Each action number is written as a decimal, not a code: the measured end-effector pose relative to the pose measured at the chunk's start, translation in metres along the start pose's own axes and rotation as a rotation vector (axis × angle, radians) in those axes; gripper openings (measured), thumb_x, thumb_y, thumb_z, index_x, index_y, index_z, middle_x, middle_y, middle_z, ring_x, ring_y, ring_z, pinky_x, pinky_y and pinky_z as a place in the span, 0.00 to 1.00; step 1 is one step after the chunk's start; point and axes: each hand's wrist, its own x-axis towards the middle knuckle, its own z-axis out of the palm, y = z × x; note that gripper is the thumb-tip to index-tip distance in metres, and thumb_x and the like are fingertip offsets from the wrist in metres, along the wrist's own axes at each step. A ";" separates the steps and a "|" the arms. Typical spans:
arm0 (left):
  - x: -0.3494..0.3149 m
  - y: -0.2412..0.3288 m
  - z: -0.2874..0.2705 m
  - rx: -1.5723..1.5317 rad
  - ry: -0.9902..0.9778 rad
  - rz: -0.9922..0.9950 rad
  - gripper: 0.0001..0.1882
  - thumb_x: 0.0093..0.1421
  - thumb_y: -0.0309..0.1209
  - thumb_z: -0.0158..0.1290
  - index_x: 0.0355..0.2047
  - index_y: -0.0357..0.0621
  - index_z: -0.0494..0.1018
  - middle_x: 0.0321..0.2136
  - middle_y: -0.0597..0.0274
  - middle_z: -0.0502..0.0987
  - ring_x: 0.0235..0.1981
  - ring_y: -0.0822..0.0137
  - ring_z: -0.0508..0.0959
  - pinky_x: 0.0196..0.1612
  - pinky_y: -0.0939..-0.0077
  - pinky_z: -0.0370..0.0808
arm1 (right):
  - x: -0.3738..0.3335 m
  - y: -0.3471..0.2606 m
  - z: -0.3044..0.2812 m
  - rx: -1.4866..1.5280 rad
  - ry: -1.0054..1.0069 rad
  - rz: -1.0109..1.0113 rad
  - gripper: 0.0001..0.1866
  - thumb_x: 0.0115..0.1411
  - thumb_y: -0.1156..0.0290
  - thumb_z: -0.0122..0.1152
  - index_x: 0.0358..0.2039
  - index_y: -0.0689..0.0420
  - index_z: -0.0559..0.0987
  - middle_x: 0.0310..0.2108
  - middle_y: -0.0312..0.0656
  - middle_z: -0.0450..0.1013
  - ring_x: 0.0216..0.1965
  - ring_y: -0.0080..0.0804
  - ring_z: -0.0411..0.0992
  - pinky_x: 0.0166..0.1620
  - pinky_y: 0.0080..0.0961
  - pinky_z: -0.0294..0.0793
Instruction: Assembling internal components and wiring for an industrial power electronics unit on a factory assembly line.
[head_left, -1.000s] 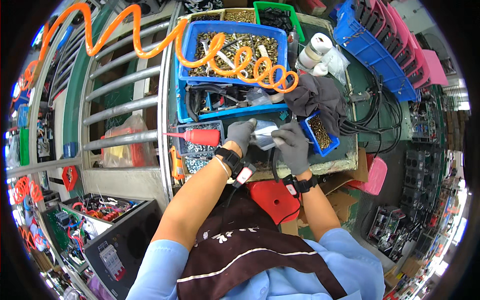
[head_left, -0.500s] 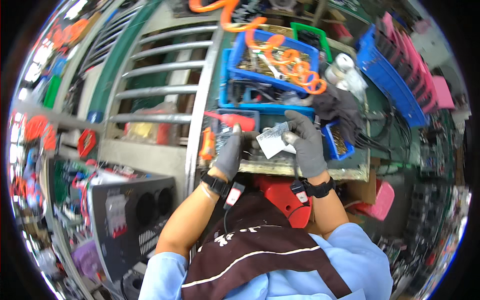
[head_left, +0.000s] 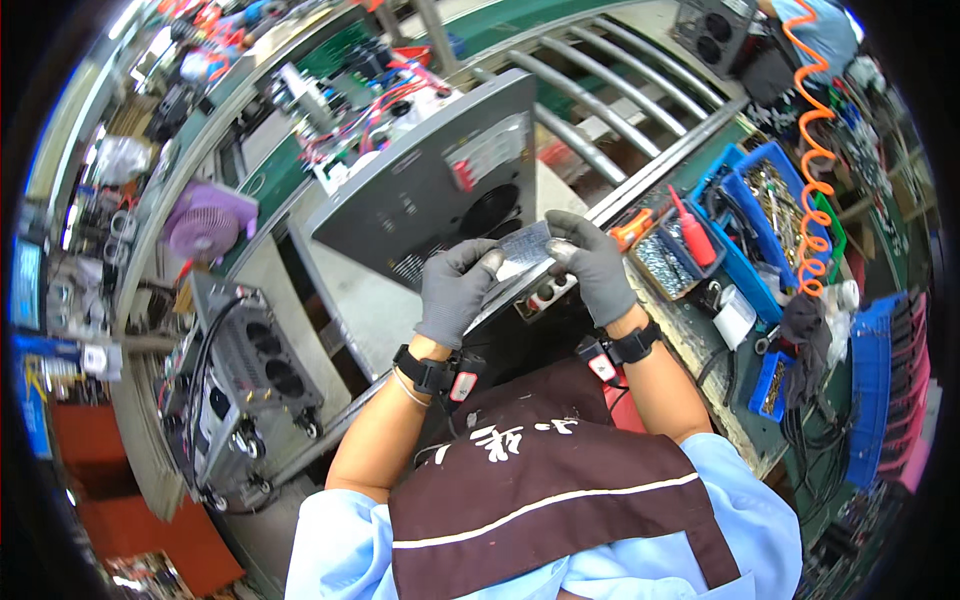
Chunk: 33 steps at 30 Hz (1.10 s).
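Observation:
A small silver and white label (head_left: 522, 247) is stretched between my two gloved hands. My left hand (head_left: 455, 292) pinches its left end between thumb and fingers. The label's right end is in the pinch of my right hand (head_left: 598, 272). Just beyond the hands a large dark grey metal casing (head_left: 415, 175) stands tilted on the conveyor, with round openings, slotted vents and a pale sticker on its face. Whether the label touches the casing I cannot tell.
On the right, the bench carries a bin of screws (head_left: 665, 262), a red squeeze bottle (head_left: 693, 238), an orange-handled tool (head_left: 632, 230) and blue bins (head_left: 775, 200). An orange coiled hose (head_left: 815, 150) hangs above them. A second casing on castors (head_left: 255, 370) stands at left.
My view has swung left, from the bench bins to the grey casing. The label was in my right hand alone, with my left hand apart; now both hands grip it.

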 end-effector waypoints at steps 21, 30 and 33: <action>-0.065 -0.009 -0.118 -0.121 0.570 -0.054 0.13 0.60 0.34 0.49 0.38 0.36 0.75 0.24 0.62 0.77 0.26 0.75 0.75 0.32 0.83 0.71 | 0.053 0.025 0.105 -0.031 -0.091 -0.108 0.10 0.52 0.76 0.61 0.36 0.63 0.79 0.33 0.38 0.76 0.33 0.21 0.71 0.41 0.18 0.69; -0.066 -0.016 -0.118 -0.136 0.550 -0.072 0.12 0.59 0.32 0.49 0.38 0.36 0.76 0.23 0.60 0.78 0.25 0.74 0.76 0.32 0.82 0.73 | 0.051 0.028 0.113 -0.007 -0.039 -0.174 0.11 0.51 0.77 0.62 0.37 0.63 0.79 0.33 0.37 0.76 0.34 0.20 0.70 0.41 0.17 0.68; -0.066 -0.016 -0.119 -0.170 0.550 -0.079 0.12 0.59 0.31 0.50 0.38 0.36 0.76 0.23 0.60 0.78 0.25 0.75 0.75 0.31 0.82 0.73 | 0.053 0.035 0.115 0.016 -0.013 -0.230 0.11 0.51 0.77 0.62 0.37 0.63 0.78 0.34 0.37 0.76 0.34 0.20 0.70 0.41 0.17 0.68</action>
